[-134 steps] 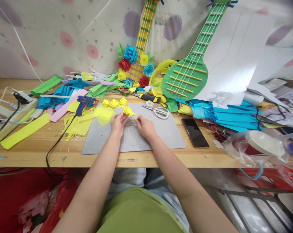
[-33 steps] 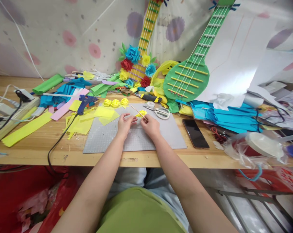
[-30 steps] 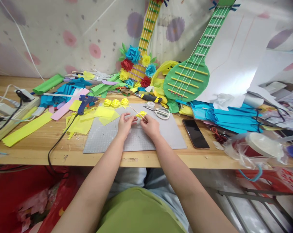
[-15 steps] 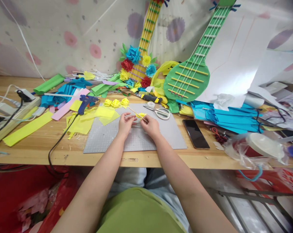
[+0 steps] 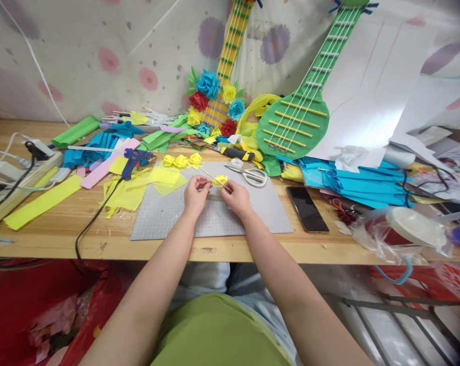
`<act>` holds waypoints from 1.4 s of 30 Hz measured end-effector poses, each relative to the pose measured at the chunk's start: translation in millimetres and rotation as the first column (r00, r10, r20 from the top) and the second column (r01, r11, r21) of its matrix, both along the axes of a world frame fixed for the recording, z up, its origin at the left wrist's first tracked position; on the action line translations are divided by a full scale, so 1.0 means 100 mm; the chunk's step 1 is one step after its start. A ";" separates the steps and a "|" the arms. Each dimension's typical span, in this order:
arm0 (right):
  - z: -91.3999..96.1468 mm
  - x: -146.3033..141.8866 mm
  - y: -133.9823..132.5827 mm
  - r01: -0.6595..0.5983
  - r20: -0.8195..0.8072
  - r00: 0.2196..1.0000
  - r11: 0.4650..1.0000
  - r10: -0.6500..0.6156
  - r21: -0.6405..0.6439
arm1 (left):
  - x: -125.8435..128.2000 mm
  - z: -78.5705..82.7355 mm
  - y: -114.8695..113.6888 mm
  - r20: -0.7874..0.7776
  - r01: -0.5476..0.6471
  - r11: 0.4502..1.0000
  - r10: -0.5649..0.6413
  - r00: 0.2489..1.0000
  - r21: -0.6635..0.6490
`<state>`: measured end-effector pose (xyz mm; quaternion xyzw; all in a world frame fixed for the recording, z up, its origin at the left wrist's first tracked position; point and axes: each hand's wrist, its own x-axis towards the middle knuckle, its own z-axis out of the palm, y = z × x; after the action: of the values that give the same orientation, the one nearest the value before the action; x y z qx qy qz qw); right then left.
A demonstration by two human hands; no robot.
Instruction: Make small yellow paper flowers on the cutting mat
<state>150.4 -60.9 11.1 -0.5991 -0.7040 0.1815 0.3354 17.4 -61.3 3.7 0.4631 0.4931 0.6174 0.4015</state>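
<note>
My right hand [image 5: 237, 196] is closed around a thin wooden stick [image 5: 208, 174] that slants up to the left. Just beyond its fingertips a small yellow paper flower [image 5: 219, 179] shows, partly behind the stick; whether it is held or lies on the mat cannot be seen. My left hand [image 5: 196, 195] has thumb and fingers pinched together beside the flower, and what they grip is too small to make out. Both hands are over the grey cutting mat [image 5: 157, 218]. At its back edge sit several finished yellow paper flowers [image 5: 181, 161]. White-handled scissors [image 5: 255, 177] lie right of the flower.
A blue glue gun [image 5: 130, 162] rests on yellow paper sheets [image 5: 128, 190] at left, its cord trailing forward. Right of the mat lies a phone [image 5: 307, 209]. Behind lean a green paper instrument [image 5: 294, 124] and a yellow one with flowers [image 5: 224, 76]. Blue paper [image 5: 359, 185] is stacked right.
My left hand's fingers have drawn together into a pinch and moved slightly left, away from the flower. More of the yellow flower shows now. The right hand keeps the stick almost still.
</note>
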 end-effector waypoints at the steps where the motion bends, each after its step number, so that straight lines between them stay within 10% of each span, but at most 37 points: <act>1: 0.00 0.00 0.00 -0.002 -0.002 1.000 1.000 0.002 0.001 | 0.00 0.01 0.00 -0.003 -0.007 1.000 0.007 1.000 0.005; 42: 0.06 -0.03 -0.07 -0.118 0.151 0.983 0.987 0.101 0.109 | 0.00 -0.03 0.02 -0.019 -0.087 0.996 0.086 0.996 -0.036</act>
<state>147.5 -67.8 16.7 -0.5505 -0.7678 0.1139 0.3073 17.9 -59.7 0.4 0.4393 0.5274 0.6209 0.3786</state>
